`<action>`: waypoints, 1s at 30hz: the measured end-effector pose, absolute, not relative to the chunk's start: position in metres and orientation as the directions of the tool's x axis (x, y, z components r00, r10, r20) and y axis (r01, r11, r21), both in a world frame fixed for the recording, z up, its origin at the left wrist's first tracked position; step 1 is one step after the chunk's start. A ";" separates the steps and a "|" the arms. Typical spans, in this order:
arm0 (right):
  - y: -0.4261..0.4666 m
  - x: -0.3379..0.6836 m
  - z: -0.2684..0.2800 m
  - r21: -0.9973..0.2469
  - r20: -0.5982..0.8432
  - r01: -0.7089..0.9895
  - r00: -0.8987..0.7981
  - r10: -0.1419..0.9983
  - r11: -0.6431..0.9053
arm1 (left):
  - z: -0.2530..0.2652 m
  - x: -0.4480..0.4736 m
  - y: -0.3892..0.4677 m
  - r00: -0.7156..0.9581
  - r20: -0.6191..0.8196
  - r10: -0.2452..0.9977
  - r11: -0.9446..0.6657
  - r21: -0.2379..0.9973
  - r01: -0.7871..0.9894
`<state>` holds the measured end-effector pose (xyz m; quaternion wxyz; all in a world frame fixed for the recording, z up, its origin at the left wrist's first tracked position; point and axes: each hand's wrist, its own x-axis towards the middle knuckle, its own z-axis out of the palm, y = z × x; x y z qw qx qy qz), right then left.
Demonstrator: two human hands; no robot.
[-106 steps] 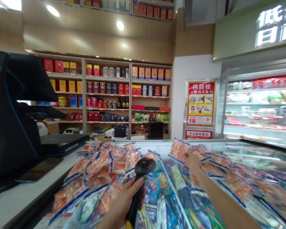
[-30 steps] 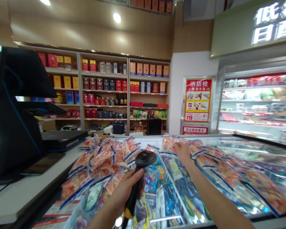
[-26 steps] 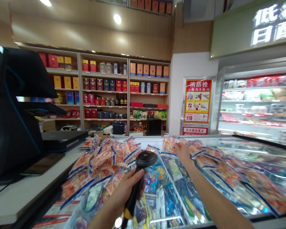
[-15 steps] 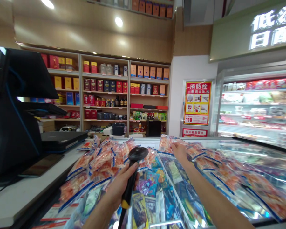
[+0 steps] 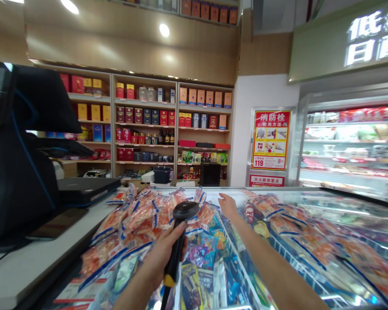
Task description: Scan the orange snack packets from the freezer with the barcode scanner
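My left hand (image 5: 170, 245) is wrapped round the handle of a black and yellow barcode scanner (image 5: 186, 210), its head up and cable hanging down. My right hand (image 5: 228, 206) reaches over the freezer's far part, fingers stretched leftward, with nothing visible in them. To its left, a pile of clear bags of orange-pink food (image 5: 142, 215) with blue edges lies on the freezer; one bag (image 5: 199, 196) stands up at the pile's right end. More such bags (image 5: 271, 206) lie right of my forearm. Colourful frozen packets (image 5: 200, 254) fill wire baskets below the scanner.
On the left, a white counter (image 5: 35, 262) carries a black checkout terminal (image 5: 19, 172) and a phone-like dark slab (image 5: 56, 224). Shelves of boxed goods (image 5: 145, 116) line the back wall. A lit refrigerated display (image 5: 352, 150) stands at right.
My right hand has moved left and let go of the bag it had hold of. A bag now stands at the left pile's right end. The scanner stays in my left hand.
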<state>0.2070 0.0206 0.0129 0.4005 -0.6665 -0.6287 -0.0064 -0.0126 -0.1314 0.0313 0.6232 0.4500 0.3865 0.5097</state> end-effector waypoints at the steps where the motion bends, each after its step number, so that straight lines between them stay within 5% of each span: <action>1: 0.018 0.222 0.008 -0.514 0.505 0.855 0.244 0.828 0.061 | 0.030 -0.008 -0.131 0.205 -0.025 0.978 0.082 0.958 -0.275; 7: -0.011 0.325 -0.014 -0.351 0.506 0.908 0.389 0.770 -0.228 | 0.024 0.027 -0.125 0.313 -0.024 0.949 0.104 0.965 -0.241; 15: -0.018 0.416 -0.014 -0.289 0.481 0.824 0.565 0.671 -0.487 | 0.022 0.068 -0.109 0.345 -0.090 0.934 0.169 0.964 -0.207; 24: -0.001 0.434 -0.020 -0.314 0.260 0.796 0.597 0.759 -0.518 | 0.020 0.078 -0.107 0.351 -0.108 0.930 0.174 0.971 -0.162; 30: -0.017 0.405 -0.034 -0.456 0.485 0.850 0.486 0.727 -0.264 | 0.022 0.064 -0.119 0.394 -0.115 0.912 0.192 0.968 -0.161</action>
